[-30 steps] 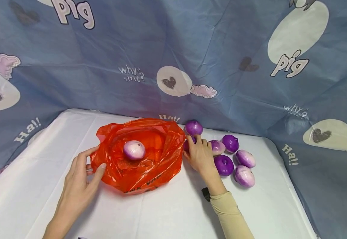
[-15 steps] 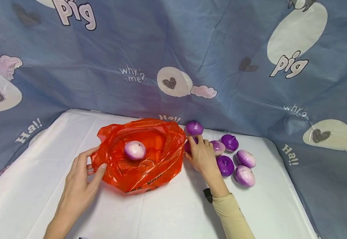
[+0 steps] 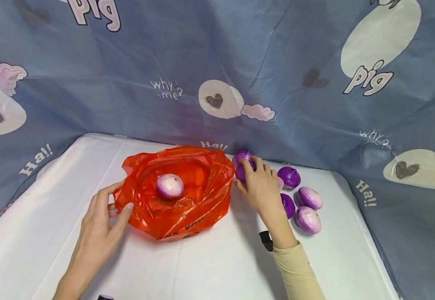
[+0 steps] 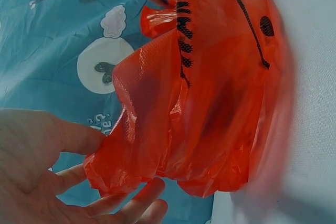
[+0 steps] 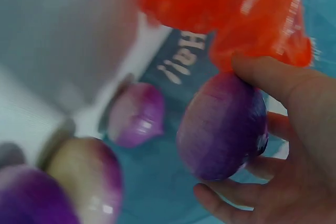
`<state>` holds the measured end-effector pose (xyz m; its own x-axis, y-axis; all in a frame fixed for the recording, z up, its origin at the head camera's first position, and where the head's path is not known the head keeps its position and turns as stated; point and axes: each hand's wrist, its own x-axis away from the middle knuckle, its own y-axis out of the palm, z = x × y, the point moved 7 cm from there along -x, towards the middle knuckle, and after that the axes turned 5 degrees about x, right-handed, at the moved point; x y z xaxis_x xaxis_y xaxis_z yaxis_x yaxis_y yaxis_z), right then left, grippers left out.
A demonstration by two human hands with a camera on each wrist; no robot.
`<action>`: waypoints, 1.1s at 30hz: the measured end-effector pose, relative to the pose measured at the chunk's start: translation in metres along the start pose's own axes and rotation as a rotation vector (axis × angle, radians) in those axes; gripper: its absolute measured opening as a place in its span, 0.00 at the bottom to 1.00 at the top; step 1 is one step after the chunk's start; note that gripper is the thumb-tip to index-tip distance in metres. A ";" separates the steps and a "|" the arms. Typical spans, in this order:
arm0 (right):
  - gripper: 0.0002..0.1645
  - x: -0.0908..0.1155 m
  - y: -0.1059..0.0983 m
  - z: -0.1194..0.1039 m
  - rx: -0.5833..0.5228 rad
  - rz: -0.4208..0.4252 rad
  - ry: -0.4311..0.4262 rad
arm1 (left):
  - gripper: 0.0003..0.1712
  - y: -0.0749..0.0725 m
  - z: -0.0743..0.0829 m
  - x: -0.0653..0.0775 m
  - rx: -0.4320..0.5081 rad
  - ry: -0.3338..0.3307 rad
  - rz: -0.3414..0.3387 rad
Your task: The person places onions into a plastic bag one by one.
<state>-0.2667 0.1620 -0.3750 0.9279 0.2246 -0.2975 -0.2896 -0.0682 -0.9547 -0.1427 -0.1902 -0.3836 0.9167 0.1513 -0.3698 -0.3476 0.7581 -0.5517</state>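
Observation:
A red plastic bag (image 3: pixel 211 208) lies with its mouth spread wide on the white table, and one purple-white onion (image 3: pixel 170 186) sits inside it. At the bag's left rim my left hand (image 3: pixel 99 227) holds the plastic between thumb and fingers. Just right of the bag, my right hand (image 3: pixel 260 187) grips a purple onion (image 5: pixel 223 127), lifted above the table in the right wrist view. Behind that onion, another purple onion (image 3: pixel 243 155) is partly covered. Several more onions lie to the right of my right hand, one of them mostly hidden by it.
The loose onions include a dark purple one (image 3: pixel 289 177) and a pale one (image 3: pixel 308 219) near the table's right side. A blue printed cloth (image 3: pixel 180 54) hangs behind the white table (image 3: pixel 210 266). A small dark object (image 3: pixel 105 297) shows at the bottom edge.
My right hand has lifted the purple onion off the table, moving slightly up and to the right. My left hand stays at the bag's rim.

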 end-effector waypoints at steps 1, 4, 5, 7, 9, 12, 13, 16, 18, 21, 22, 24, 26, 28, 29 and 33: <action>0.35 -0.001 -0.005 -0.001 0.002 0.014 -0.001 | 0.35 0.000 0.000 0.000 -0.001 0.000 0.000; 0.36 -0.002 -0.018 -0.003 -0.001 0.053 -0.003 | 0.35 0.001 0.000 0.000 0.000 0.001 -0.003; 0.36 -0.002 -0.022 -0.004 -0.003 0.063 -0.004 | 0.35 0.001 0.001 0.000 0.000 0.002 -0.004; 0.36 -0.003 -0.029 -0.007 -0.007 0.080 -0.007 | 0.35 0.000 0.001 0.000 0.003 0.004 -0.006; 0.36 -0.002 -0.036 -0.011 -0.011 0.090 -0.010 | 0.35 0.000 0.001 0.000 0.003 0.003 -0.007; 0.37 -0.001 -0.047 -0.017 -0.016 0.097 -0.019 | 0.35 0.000 0.001 0.000 0.005 -0.001 -0.009; 0.37 -0.001 -0.051 -0.019 -0.019 0.099 -0.023 | 0.35 0.000 0.001 0.000 0.005 -0.001 -0.009; 0.37 0.000 -0.062 -0.027 -0.032 0.108 -0.040 | 0.35 0.000 0.001 0.000 0.008 -0.002 -0.007; 0.37 0.000 -0.067 -0.033 -0.043 0.114 -0.056 | 0.35 0.000 0.001 0.000 0.010 -0.001 -0.006; 0.37 0.001 -0.073 -0.044 -0.049 0.127 -0.086 | 0.35 -0.001 0.001 0.000 0.007 -0.002 -0.005; 0.37 0.002 -0.074 -0.049 -0.049 0.135 -0.098 | 0.35 -0.001 0.001 0.000 0.007 -0.001 -0.005; 0.37 0.002 -0.075 -0.058 -0.044 0.151 -0.127 | 0.35 -0.001 0.000 0.000 0.004 -0.001 -0.004; 0.37 0.003 -0.074 -0.068 -0.038 0.166 -0.158 | 0.35 -0.001 0.000 -0.001 0.009 -0.001 -0.008; 0.37 0.003 -0.071 -0.078 -0.031 0.176 -0.195 | 0.35 0.000 0.000 0.000 0.012 -0.004 -0.013; 0.38 0.003 -0.070 -0.083 -0.030 0.174 -0.214 | 0.35 0.000 0.000 0.000 0.012 -0.007 -0.017; 0.39 0.003 -0.062 -0.101 -0.017 0.153 -0.281 | 0.35 0.000 -0.001 0.000 0.007 -0.010 -0.022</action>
<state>-0.2222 0.0688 -0.3164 0.7721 0.4700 -0.4278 -0.4146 -0.1377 -0.8995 -0.1429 -0.1904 -0.3842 0.9263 0.1406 -0.3496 -0.3255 0.7661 -0.5542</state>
